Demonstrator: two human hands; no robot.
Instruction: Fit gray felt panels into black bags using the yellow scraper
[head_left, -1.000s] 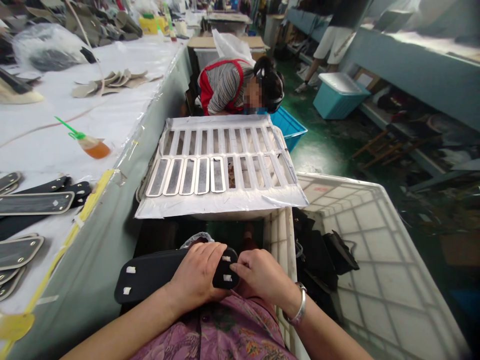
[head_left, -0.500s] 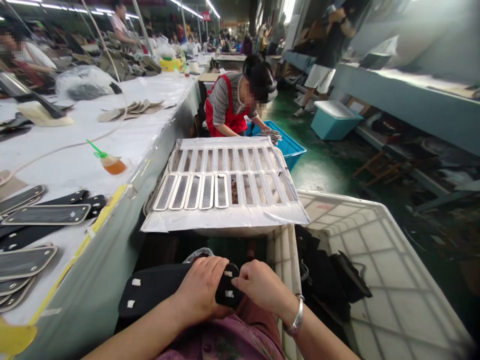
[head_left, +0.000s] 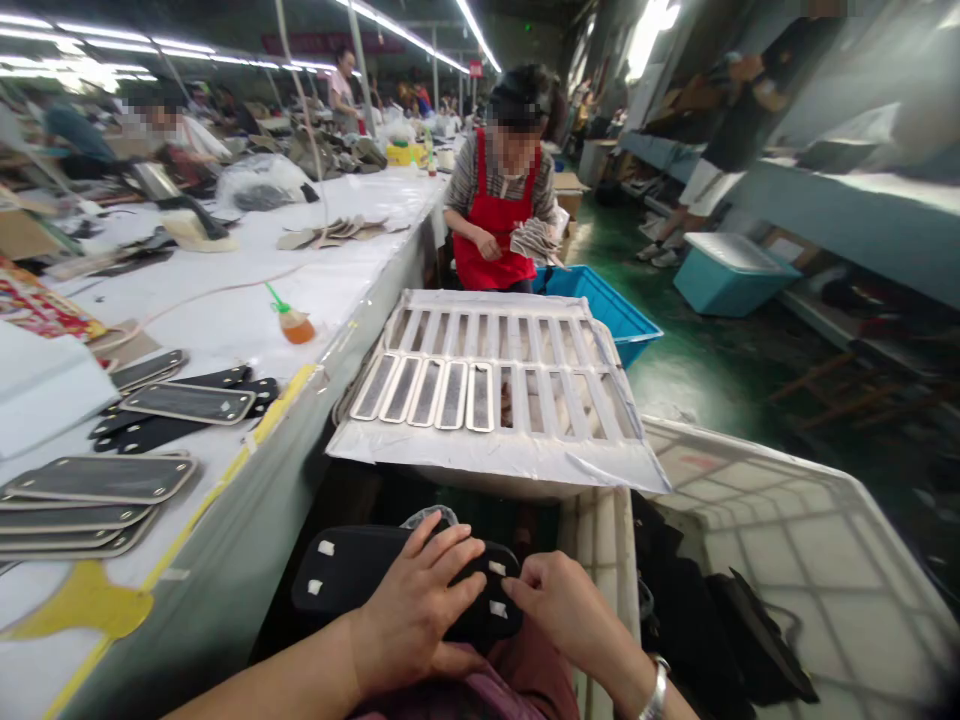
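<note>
A long black padded strap piece (head_left: 352,570) with small white tabs at both ends lies across my lap. My left hand (head_left: 416,610) rests flat on its right half, fingers stretched out and pressing it down. My right hand (head_left: 559,605) is closed in a pinch at the white tab on the strap's right end. A silver bracelet sits on my right wrist.
A white slotted tray (head_left: 495,450) holding several grey strips stands just ahead. A white plastic crate (head_left: 787,520) with black pieces is at my right. The long white table (head_left: 225,320) at left carries strap pieces (head_left: 187,402) and a glue bottle (head_left: 292,322). A person in a red apron (head_left: 499,210) stands beyond, by a blue bin (head_left: 600,310).
The camera has tilted up and swung left. The person in the red apron has straightened up from bending over the blue bin. My hands stay on the strap's right end.
</note>
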